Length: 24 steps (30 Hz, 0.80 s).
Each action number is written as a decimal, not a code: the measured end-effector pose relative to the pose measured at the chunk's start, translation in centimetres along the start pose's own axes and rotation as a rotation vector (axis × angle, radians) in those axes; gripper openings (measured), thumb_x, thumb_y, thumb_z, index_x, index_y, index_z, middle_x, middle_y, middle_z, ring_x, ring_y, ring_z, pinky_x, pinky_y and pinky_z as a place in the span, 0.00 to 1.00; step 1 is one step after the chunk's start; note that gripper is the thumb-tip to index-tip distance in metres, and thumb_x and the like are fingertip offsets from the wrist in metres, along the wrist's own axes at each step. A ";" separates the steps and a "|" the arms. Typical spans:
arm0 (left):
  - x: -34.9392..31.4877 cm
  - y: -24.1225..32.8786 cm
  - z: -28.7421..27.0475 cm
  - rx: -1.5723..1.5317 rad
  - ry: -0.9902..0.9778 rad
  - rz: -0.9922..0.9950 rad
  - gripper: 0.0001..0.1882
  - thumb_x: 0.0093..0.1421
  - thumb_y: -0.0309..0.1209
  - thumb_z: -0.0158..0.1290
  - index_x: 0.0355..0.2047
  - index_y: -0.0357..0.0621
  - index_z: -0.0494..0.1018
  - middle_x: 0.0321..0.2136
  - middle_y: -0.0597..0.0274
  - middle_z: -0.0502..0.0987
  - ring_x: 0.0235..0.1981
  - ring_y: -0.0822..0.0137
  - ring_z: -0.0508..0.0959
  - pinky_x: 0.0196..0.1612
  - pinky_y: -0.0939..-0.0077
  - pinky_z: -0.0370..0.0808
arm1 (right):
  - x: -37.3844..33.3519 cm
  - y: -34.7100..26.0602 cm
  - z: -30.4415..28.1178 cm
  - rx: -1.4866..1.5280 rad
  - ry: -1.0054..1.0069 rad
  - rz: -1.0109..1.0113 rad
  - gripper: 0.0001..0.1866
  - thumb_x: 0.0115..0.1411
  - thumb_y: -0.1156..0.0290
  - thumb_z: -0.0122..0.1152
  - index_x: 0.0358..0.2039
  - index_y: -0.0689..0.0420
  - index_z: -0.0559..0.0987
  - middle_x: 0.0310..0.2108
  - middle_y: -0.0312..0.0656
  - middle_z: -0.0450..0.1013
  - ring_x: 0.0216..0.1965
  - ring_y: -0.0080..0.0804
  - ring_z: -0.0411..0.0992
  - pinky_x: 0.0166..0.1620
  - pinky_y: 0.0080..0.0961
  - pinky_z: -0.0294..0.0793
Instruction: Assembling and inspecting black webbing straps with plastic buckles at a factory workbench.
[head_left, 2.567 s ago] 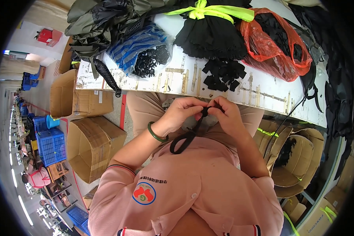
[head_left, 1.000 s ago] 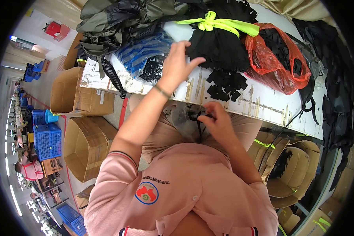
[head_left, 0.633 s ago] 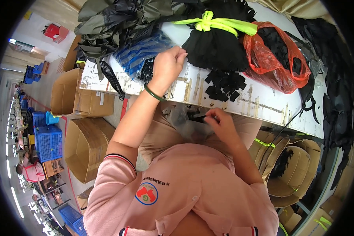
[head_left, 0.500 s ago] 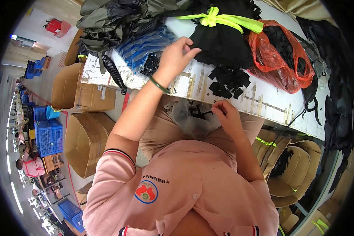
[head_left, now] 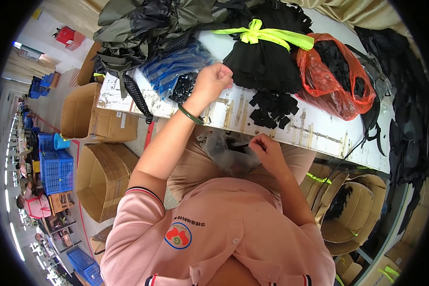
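Observation:
My left hand (head_left: 213, 84), with a dark green bangle (head_left: 190, 115) on its wrist, hovers over the white table with its fingers curled together. It is beside the left edge of a bundle of black fabric strips (head_left: 263, 66), tied with a neon yellow band (head_left: 255, 33). What the fingertips hold, if anything, is hidden. In front of the bundle lies a loose pile of small black pieces (head_left: 273, 108). My right hand (head_left: 268, 151) is closed, fingertips together, over my lap near the table edge. Beside it, a clear plastic bag (head_left: 229, 155) with dark contents rests in my lap.
A red plastic bag (head_left: 326, 78) of black pieces stands on the table's right. To the left lie a blue-striped plastic packet (head_left: 176, 64) and piled dark green-grey fabric (head_left: 133, 33). Cardboard boxes (head_left: 102, 176) stand at both sides. Black cloth (head_left: 410, 119) hangs at right.
My left hand has drawn back toward me from the bundle, and its fingers have curled in. The right hand has shifted slightly nearer to me. The whole view has moved a little.

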<state>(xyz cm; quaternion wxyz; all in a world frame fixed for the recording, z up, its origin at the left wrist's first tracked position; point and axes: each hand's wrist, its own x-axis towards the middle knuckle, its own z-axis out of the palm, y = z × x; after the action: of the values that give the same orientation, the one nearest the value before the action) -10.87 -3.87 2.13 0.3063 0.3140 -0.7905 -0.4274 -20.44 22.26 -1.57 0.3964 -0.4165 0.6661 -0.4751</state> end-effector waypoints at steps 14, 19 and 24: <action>1.1 4.7 -1.0 0.524 -0.102 -0.050 0.13 0.55 0.38 0.54 0.33 0.40 0.75 0.29 0.48 0.78 0.32 0.46 0.77 0.36 0.57 0.73 | 0.0 0.0 0.7 -0.052 -0.069 0.022 0.07 0.56 0.71 0.60 0.31 0.62 0.74 0.22 0.38 0.71 0.22 0.22 0.65 0.29 0.20 0.66; -2.5 2.4 -2.1 -0.113 -0.225 -0.215 0.10 0.57 0.34 0.53 0.31 0.38 0.74 0.21 0.60 0.76 0.23 0.68 0.76 0.28 0.76 0.73 | 0.5 0.5 -0.1 0.058 -0.072 0.051 0.06 0.57 0.72 0.59 0.31 0.61 0.74 0.22 0.35 0.71 0.24 0.19 0.65 0.29 0.19 0.66; -3.0 4.2 -0.5 0.222 0.037 -0.032 0.17 0.52 0.35 0.62 0.37 0.39 0.71 0.24 0.64 0.74 0.20 0.74 0.72 0.26 0.79 0.71 | 1.6 0.4 0.8 0.149 -0.137 0.103 0.06 0.58 0.72 0.58 0.32 0.61 0.74 0.23 0.33 0.71 0.25 0.18 0.66 0.30 0.17 0.67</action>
<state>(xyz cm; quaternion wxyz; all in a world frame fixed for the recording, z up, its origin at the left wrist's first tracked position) -9.65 -0.03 5.31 0.2772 0.3666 -0.8220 -0.3362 -20.28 20.61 -2.39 0.4948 -0.3823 0.6208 -0.4729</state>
